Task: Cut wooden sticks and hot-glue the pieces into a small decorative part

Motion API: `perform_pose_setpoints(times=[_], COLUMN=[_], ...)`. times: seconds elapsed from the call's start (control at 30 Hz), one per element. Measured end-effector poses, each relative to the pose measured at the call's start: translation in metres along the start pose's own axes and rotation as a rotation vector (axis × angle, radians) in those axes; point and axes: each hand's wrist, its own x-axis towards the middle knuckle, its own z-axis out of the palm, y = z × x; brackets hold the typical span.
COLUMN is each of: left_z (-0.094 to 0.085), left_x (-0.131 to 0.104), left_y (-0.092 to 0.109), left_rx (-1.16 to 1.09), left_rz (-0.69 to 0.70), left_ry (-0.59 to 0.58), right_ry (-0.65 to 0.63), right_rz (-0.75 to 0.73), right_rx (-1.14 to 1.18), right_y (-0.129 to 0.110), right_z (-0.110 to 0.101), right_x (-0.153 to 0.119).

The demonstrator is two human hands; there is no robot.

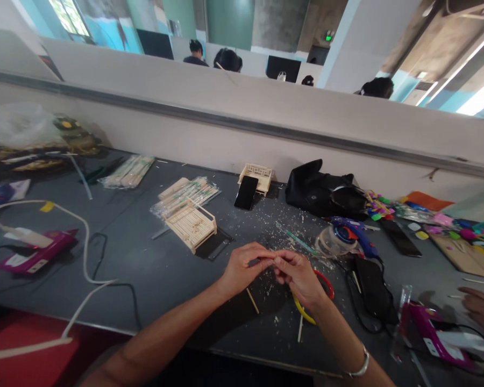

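Observation:
My left hand and my right hand meet above the dark table, thumbs and fingertips pinched together. Whatever is between the fingertips is too small to make out. Beneath my right wrist, a red and yellow curved loop is partly hidden. One thin wooden stick lies below my left hand, and another stick is near the loop. To the left stands a small slatted wooden model. Pale scraps are scattered around and beyond my hands.
Bagged sticks, a phone leaning on another wooden model, and a black bag lie behind. A blue glue gun rests right; a purple glue gun lies left with cables. Another person's hand shows at right.

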Motion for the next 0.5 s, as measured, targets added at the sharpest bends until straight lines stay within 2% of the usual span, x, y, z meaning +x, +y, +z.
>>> perform_pose_setpoints(times=[0.23, 0.3, 0.37, 0.5], left_z=[-0.007, -0.009, -0.011, -0.016], left_x=[-0.002, -0.001, 0.002, 0.012], left_y=[-0.001, 0.001, 0.004, 0.007], left_rx=[0.25, 0.272, 0.215, -0.051], left_rz=[0.176, 0.184, 0.119, -0.135], left_ry=[-0.012, -0.024, -0.04, -0.002], right_ry=[0.046, 0.056, 0.078, 0.132], right_rz=[-0.007, 0.007, -0.002, -0.078], right_rx=[0.064, 0.07, 0.055, -0.018], right_y=[0.004, 0.004, 0.003, 0.0], right_z=[0.006, 0.007, 0.007, 0.005], right_x=[-0.005, -0.006, -0.007, -0.006])
